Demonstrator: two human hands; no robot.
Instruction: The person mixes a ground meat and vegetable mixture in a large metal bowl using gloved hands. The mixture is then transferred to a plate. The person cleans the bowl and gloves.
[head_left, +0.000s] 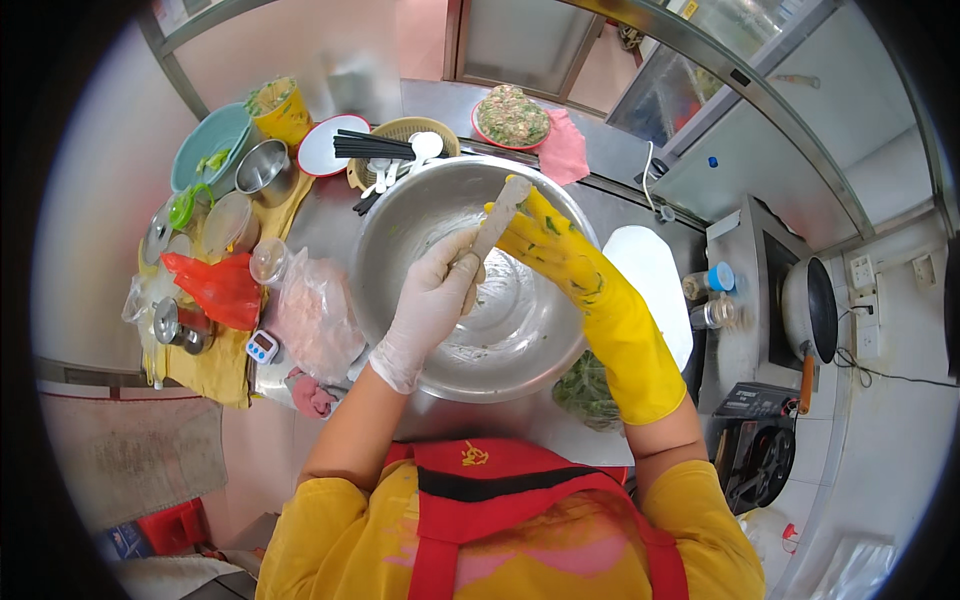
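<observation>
My left hand (441, 281), in a thin whitish disposable glove, grips a flat, narrow spatula (501, 214). Its blade points up and to the right, lying against the fingers of my right hand (559, 247). That hand wears a long yellow rubber glove dotted with green bits, its fingers stretched out and holding nothing. Both hands are above a wide stainless-steel basin (390, 247), whose inside is wet and shiny with a few small green scraps. On a red-rimmed plate beyond the basin is a mound of minced filling (514, 116) with green flecks.
To the left are a bag of pinkish food (315, 319), a white timer (262, 346) and a red plastic bag (217, 289). A basket (435, 131) with spoons stands behind the basin. On the right are a white board (649, 292), jars (712, 313) and a frying pan (814, 311).
</observation>
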